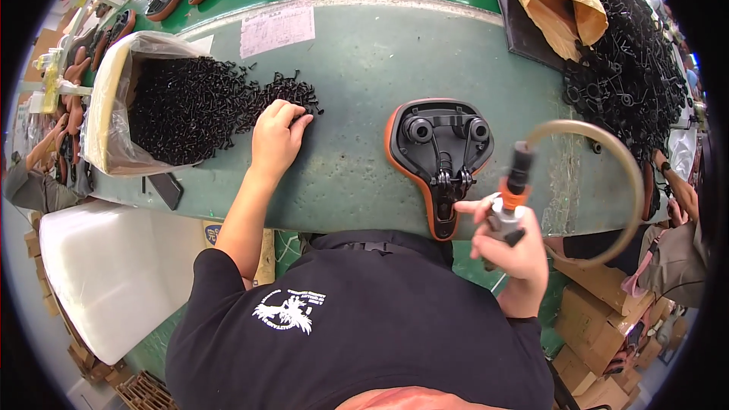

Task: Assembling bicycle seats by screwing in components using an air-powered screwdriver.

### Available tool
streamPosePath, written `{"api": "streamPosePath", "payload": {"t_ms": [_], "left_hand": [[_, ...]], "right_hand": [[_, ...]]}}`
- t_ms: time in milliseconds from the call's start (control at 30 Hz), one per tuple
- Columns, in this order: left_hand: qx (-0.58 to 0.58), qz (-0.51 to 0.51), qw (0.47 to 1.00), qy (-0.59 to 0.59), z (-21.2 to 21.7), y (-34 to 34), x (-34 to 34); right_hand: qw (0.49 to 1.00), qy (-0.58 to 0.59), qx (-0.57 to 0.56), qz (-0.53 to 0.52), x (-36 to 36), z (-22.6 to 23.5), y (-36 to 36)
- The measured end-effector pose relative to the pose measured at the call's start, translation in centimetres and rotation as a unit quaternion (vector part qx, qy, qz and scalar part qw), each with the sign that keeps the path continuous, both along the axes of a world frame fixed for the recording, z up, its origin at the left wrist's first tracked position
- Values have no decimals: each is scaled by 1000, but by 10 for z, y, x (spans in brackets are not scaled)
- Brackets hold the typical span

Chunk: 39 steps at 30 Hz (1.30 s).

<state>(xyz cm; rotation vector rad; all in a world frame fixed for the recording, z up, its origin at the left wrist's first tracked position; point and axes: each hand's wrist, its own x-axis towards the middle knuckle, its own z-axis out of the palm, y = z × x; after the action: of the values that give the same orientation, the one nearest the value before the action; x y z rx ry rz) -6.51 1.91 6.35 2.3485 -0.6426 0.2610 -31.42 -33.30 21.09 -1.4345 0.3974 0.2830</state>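
Observation:
A bicycle saddle (448,118), black underneath with a brown rim, lies upside down at the table's front edge, its nose toward me. My right hand (516,247) is closed around an air screwdriver (510,209), slightly blurred, held just right of the saddle nose. Its forefinger stretches toward the nose; a hose (634,182) curves from the tool to the right. My left hand (279,133) rests at the right end of a heap of small black screws (190,106), thumb and fingers pinched together. What lies between those fingertips is too small to make out.
The screws spill from a lined box (99,118) tipped on its side. A phone (165,190) and a paper sheet (277,30) lie nearby. At right are a brown paper bag (554,0) and a heap of black parts (626,68). Another person's arm (680,186) shows beyond.

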Motion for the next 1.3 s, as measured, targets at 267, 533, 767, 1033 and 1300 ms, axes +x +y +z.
{"api": "streamPosePath", "payload": {"t_ms": [267,533,767,1033,1300], "left_hand": [[85,-1,996,-36,5,-2,-3],[90,-57,991,-81,-6,-9,4],[19,-82,986,-145,10,-37,0],[-565,-300,503,581,55,-101,-107],[-467,-377,679,423,37,-115,-99]], "right_hand": [[928,-366,49,-37,22,28,1],[887,-448,82,75,41,16,6],[834,-548,53,41,50,21,17],[791,-607,67,18,65,26,35],[841,-539,47,-26,52,20,32]]}}
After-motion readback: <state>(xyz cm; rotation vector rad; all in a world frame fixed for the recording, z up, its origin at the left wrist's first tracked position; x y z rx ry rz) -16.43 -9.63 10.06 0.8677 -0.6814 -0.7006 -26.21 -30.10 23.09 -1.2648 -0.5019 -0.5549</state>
